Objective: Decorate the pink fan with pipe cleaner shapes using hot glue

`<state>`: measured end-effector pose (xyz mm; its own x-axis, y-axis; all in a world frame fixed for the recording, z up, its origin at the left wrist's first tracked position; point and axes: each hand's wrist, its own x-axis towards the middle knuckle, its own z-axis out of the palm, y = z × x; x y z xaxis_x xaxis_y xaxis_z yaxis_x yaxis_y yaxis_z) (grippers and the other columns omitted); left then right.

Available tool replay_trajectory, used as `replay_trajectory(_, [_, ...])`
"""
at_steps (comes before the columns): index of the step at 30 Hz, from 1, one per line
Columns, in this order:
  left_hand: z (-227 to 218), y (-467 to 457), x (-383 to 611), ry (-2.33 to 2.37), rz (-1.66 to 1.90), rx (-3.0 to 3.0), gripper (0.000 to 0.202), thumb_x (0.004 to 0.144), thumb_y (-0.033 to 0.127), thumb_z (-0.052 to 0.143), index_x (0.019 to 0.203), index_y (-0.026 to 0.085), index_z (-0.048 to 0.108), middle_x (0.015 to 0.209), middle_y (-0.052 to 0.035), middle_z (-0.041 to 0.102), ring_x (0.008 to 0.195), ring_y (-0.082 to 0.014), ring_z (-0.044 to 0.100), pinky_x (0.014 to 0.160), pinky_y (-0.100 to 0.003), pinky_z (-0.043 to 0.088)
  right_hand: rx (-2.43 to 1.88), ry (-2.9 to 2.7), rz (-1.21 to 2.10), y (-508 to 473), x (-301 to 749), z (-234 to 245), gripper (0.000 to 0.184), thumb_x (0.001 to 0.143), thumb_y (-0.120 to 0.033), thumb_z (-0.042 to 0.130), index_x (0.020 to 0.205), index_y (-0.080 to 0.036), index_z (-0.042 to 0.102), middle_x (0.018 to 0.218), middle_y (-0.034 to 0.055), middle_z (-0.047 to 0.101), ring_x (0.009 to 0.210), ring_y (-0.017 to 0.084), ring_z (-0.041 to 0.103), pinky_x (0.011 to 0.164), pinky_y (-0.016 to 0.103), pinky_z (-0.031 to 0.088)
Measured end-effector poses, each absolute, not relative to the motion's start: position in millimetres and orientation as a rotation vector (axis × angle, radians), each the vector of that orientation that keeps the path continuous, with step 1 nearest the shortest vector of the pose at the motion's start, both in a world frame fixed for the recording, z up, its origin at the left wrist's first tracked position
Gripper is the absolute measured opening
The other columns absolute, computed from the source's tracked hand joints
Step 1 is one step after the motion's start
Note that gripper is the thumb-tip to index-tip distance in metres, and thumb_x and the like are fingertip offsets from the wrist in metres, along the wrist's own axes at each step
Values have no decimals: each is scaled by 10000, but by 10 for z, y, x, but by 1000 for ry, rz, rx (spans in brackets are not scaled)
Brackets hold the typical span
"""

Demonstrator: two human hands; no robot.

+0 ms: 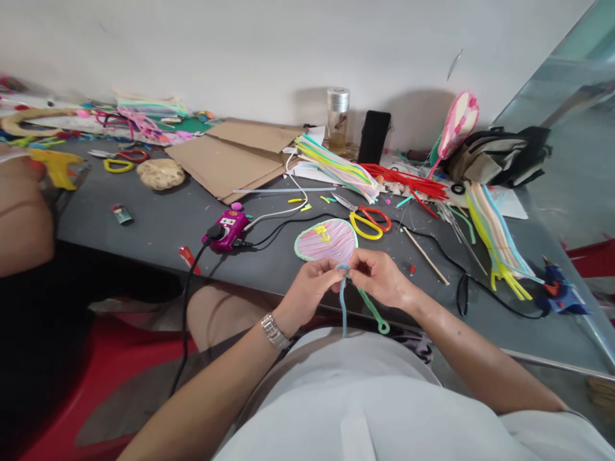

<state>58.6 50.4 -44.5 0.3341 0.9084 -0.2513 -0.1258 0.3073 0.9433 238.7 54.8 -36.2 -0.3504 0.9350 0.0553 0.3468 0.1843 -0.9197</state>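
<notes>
My left hand (307, 291), with a metal wristwatch, and my right hand (379, 278) pinch the joined top ends of two pipe cleaners above the table's front edge. The blue pipe cleaner (343, 307) hangs straight down from my fingers. The green pipe cleaner (371, 308) slants down to the right and ends in a small loop. Just beyond my hands lies an oval pipe-cleaner frame (325, 241) with a pink striped fill and a yellow squiggle. Scissors with red and yellow handles (368, 221) lie past it.
A pink power socket (227, 229) and black cables lie on the grey table (144, 224). Bundled pipe cleaners, cardboard sheets (230, 157), a blue glue gun (557, 293) and a bag (500, 157) surround the work area. Another person's arm (22, 218) is at far left.
</notes>
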Motion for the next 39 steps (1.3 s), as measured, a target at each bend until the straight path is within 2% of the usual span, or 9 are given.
replay_trajectory(3, [-386, 515, 581, 1067, 922, 1115, 230, 713, 356, 750, 661, 165, 635, 604, 22, 584, 610, -112, 517, 622, -236, 421, -1206, -1643, 1322, 576, 2396, -382, 183, 808, -343, 659, 800, -162, 640, 732, 1, 643, 655, 122, 547, 628, 254, 444])
replay_trajectory(6, [-329, 519, 596, 1126, 941, 1173, 204, 712, 348, 729, 672, 164, 650, 616, 19, 607, 622, -124, 544, 625, -245, 434, -1251, -1541, 1384, 591, 2395, -380, 242, 777, -390, 706, 812, -155, 664, 732, 7, 660, 630, 122, 560, 612, 258, 454])
replay_trajectory(14, [-366, 517, 646, 1124, 926, 1247, 190, 719, 328, 680, 669, 159, 608, 591, 39, 564, 581, -98, 481, 580, -222, 388, -1311, -1596, 1312, 576, 2377, -407, 152, 758, -318, 637, 730, -170, 613, 666, -28, 587, 608, 104, 483, 581, 239, 387])
replay_trajectory(20, [-471, 499, 699, 1115, 954, 1088, 155, 690, 291, 670, 676, 148, 610, 614, 36, 580, 583, -85, 491, 587, -209, 402, -1275, -1869, 1031, 588, 2380, -423, 72, 748, -230, 577, 712, -197, 525, 653, -54, 505, 609, 96, 424, 589, 240, 331])
replay_trajectory(22, [-477, 512, 686, 1123, 960, 1095, 170, 696, 304, 677, 664, 151, 612, 606, 31, 589, 581, -90, 505, 586, -213, 413, -1253, -1856, 1168, 640, 2413, -405, 93, 782, -266, 587, 739, -191, 551, 663, -49, 523, 616, 101, 447, 594, 240, 351])
replay_trajectory(25, [-459, 574, 659, 1153, 948, 1173, 199, 707, 329, 703, 655, 156, 619, 589, 24, 599, 579, -104, 534, 583, -223, 430, -1213, -1772, 1398, 757, 2476, -364, 227, 836, -396, 633, 810, -171, 615, 707, -24, 586, 646, 119, 514, 620, 252, 407])
replay_trajectory(28, [-452, 694, 661, 1140, 967, 1251, 200, 705, 333, 732, 689, 161, 630, 636, 13, 636, 606, -123, 586, 607, -240, 471, -1223, -1758, 1390, 906, 2517, -314, 324, 815, -480, 696, 790, -163, 636, 704, -15, 598, 647, 123, 519, 617, 256, 404])
replay_trajectory(34, [-489, 1002, 573, 1200, 1177, 1437, 277, 753, 349, 754, 952, 167, 688, 781, -17, 721, 681, -154, 646, 646, -268, 510, -1265, -1805, 1359, 1341, 2583, -263, 283, 777, -445, 676, 738, -178, 592, 606, -53, 523, 557, 95, 437, 546, 235, 334])
replay_trajectory(39, [-581, 1113, 368, 1402, 1231, 1802, 124, 859, 272, 657, 929, 187, 714, 918, -41, 764, 754, -165, 648, 720, -296, 504, -1472, -1902, 1259, 1664, 2571, -358, 196, 762, -358, 591, 672, -186, 566, 533, -61, 482, 514, 93, 402, 525, 239, 305])
